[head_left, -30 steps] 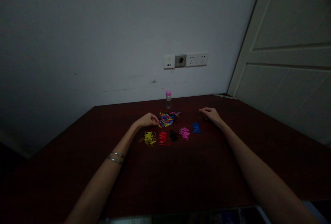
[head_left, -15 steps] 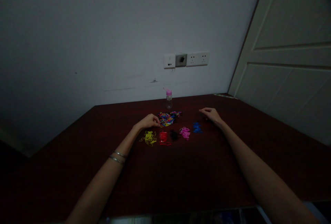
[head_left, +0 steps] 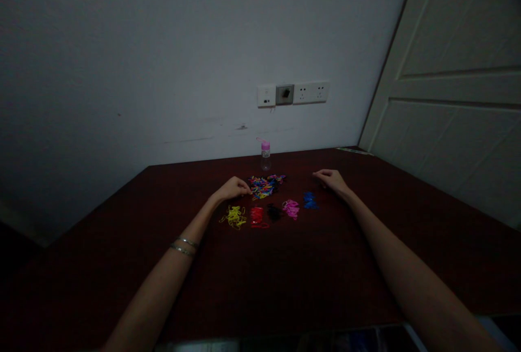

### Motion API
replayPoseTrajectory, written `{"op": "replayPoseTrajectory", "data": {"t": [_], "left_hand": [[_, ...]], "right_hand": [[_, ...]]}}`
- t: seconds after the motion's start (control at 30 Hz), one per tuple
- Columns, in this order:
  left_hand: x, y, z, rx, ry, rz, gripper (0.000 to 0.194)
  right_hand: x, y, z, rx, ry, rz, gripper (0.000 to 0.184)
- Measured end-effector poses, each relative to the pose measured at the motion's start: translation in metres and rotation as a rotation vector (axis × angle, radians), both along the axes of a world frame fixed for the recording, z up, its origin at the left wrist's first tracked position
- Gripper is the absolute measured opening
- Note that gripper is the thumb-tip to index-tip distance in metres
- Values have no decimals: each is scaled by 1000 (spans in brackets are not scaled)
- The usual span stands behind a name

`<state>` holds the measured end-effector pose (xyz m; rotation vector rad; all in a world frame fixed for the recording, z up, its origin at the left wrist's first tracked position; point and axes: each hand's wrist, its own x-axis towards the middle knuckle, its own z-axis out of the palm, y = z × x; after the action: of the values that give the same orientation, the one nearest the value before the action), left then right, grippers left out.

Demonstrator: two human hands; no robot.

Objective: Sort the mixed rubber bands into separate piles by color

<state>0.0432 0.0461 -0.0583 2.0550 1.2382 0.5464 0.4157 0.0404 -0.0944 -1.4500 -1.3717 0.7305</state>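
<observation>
My left hand (head_left: pixel 234 188) is at the left edge of a mixed pile of coloured rubber bands (head_left: pixel 262 187). Its thumb and fingers are pinched together at the outermost bands; whether a band is between them is too small to see. My right hand (head_left: pixel 330 178) rests on the table, behind and right of the blue rubber bands (head_left: pixel 310 200). Its fingers are curled together, and anything inside them is hidden. Nearer me, sorted by colour, lie yellow rubber bands (head_left: pixel 235 217), red rubber bands (head_left: pixel 256 215), black rubber bands (head_left: pixel 274 212) and pink rubber bands (head_left: pixel 291 209).
Behind the mixed pile a small clear bottle with a pink cap (head_left: pixel 266 157) stands upright. The dark red table (head_left: pixel 293 276) reaches back to a wall with sockets (head_left: pixel 310 92). A pale panelled door (head_left: pixel 451 124) borders the right side.
My left hand has shifted slightly up and left along the edge of the mixed pile. My right hand and the sorted piles look the same.
</observation>
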Motion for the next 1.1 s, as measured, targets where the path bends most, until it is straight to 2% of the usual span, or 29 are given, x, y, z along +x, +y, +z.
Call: {"op": "replayPoseTrajectory", "data": {"t": [0.3,0.43,0.57,0.73,0.9,1.1], "left_hand": [[4,0,10,39,-209,175,23],[12,-7,25,-21,-450,253,28],[25,-21,48,-81,-697,191,27],[45,-44,76,-176,-894,106,25],[53,-58,88,-173,-896,94,22],[48,-54,85,-137,-790,67,20]], "right_hand": [[2,2,-1,-3,-33,17,40],[-1,-2,2,-17,-36,10,40],[-3,-5,4,-10,-35,16,41],[-3,-4,3,-4,-38,25,42],[0,1,-3,0,-24,33,42],[1,3,-5,-6,-39,46,42]]}}
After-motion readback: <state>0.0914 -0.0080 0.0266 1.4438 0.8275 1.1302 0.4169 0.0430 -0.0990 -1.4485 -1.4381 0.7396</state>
